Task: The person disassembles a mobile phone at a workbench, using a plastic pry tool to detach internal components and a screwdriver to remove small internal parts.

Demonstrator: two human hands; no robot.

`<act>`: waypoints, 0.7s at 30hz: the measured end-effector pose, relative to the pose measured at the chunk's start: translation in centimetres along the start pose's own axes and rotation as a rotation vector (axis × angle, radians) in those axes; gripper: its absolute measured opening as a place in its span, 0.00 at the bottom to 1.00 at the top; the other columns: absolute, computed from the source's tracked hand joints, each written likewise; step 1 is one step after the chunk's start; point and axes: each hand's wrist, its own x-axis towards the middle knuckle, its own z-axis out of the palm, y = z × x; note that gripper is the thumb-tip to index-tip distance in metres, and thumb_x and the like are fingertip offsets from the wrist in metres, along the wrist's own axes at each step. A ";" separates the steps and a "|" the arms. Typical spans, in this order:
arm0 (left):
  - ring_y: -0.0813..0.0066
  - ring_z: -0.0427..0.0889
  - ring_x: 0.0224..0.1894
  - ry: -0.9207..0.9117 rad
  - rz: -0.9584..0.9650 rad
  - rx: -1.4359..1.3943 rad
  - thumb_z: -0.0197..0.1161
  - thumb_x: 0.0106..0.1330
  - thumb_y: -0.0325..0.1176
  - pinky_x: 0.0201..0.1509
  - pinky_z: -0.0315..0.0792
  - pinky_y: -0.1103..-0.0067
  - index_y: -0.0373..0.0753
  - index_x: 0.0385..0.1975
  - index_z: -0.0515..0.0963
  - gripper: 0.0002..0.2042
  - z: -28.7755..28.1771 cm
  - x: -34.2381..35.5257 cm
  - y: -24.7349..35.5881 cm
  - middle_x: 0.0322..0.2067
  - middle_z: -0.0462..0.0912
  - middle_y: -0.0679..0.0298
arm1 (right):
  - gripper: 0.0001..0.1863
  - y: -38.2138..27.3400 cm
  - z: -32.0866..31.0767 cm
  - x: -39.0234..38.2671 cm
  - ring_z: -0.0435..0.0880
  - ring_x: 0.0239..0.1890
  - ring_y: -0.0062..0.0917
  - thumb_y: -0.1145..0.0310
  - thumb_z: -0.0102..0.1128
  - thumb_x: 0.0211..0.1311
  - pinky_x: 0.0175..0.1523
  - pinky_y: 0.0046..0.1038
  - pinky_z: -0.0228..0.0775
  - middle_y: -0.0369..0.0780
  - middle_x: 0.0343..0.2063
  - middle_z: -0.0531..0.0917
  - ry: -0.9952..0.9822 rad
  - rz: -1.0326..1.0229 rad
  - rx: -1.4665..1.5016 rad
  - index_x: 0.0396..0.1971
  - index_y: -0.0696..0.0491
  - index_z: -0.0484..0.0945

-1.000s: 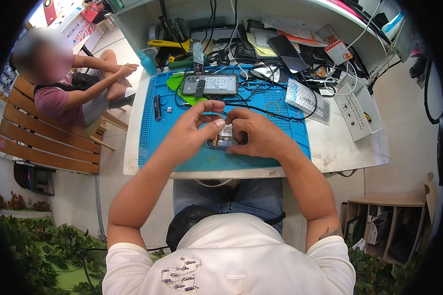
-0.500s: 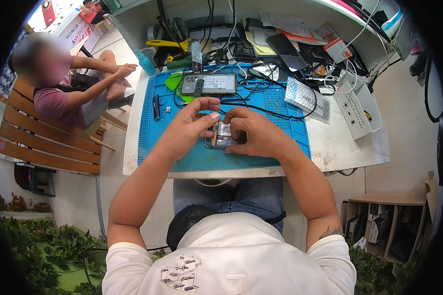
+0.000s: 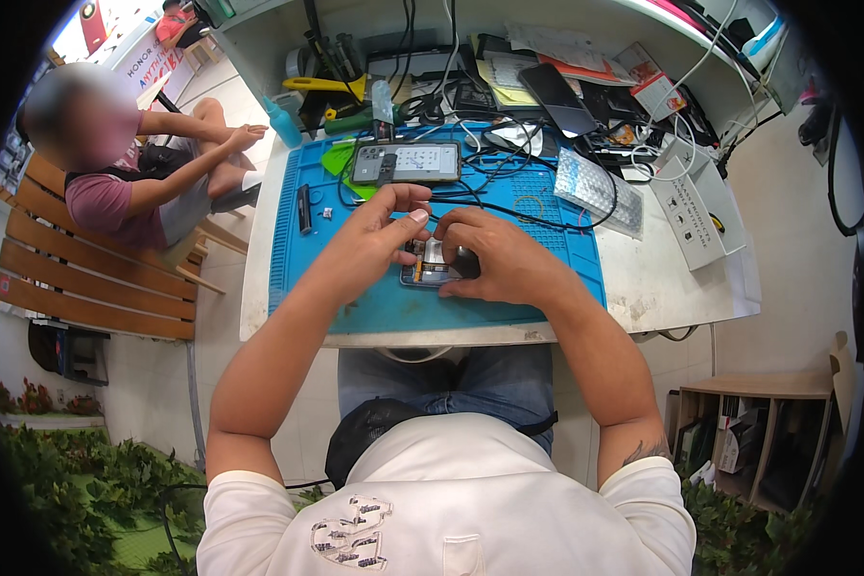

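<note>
An opened phone (image 3: 432,273) lies on the blue work mat (image 3: 374,312) in front of me, its inner parts showing with a yellowish strip along them. My left hand (image 3: 369,240) is at its left side, thumb and forefinger apart, the lower fingers curled at the phone's edge. On the right side, my right hand (image 3: 510,254) is bent closed over the phone, with the thumb low by its near edge. Between those fingers shows a dark flat piece (image 3: 466,262); its exact kind is unclear. The hands partly hide the phone.
Beyond my hands lies another phone (image 3: 422,162) with cables around it. A black phone (image 3: 556,101), papers and tools crowd the back. Bubble wrap (image 3: 600,195) and a white box (image 3: 689,213) stand right. A seated person (image 3: 115,192) is at the left.
My right fingers have shifted slightly, and the dark piece between them shows differently over the phone. My left hand has moved only a little; the phone stays in place.
</note>
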 end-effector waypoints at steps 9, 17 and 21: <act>0.69 0.82 0.62 0.026 -0.005 -0.060 0.61 0.86 0.44 0.62 0.81 0.67 0.42 0.74 0.73 0.23 0.0 0.1 -0.2 0.66 0.79 0.60 | 0.22 -0.4 -0.1 0.0 0.82 0.62 0.41 0.65 0.88 0.53 0.66 0.41 0.78 0.42 0.54 0.84 -0.021 0.006 -0.022 0.47 0.53 0.88; 0.68 0.81 0.63 0.050 0.028 -0.194 0.63 0.85 0.41 0.60 0.83 0.64 0.41 0.73 0.73 0.22 -0.2 -0.3 -0.5 0.66 0.79 0.60 | 0.17 -0.5 1.2 0.7 0.81 0.55 0.36 0.63 0.84 0.58 0.64 0.41 0.70 0.41 0.53 0.85 0.033 -0.056 -0.120 0.46 0.52 0.91; 0.66 0.82 0.63 0.031 0.037 -0.224 0.64 0.85 0.40 0.60 0.85 0.63 0.40 0.73 0.73 0.22 -0.2 -0.6 -0.7 0.65 0.78 0.59 | 0.15 -0.2 1.3 0.7 0.82 0.48 0.32 0.63 0.84 0.59 0.57 0.38 0.67 0.36 0.42 0.87 0.022 -0.003 -0.125 0.43 0.51 0.91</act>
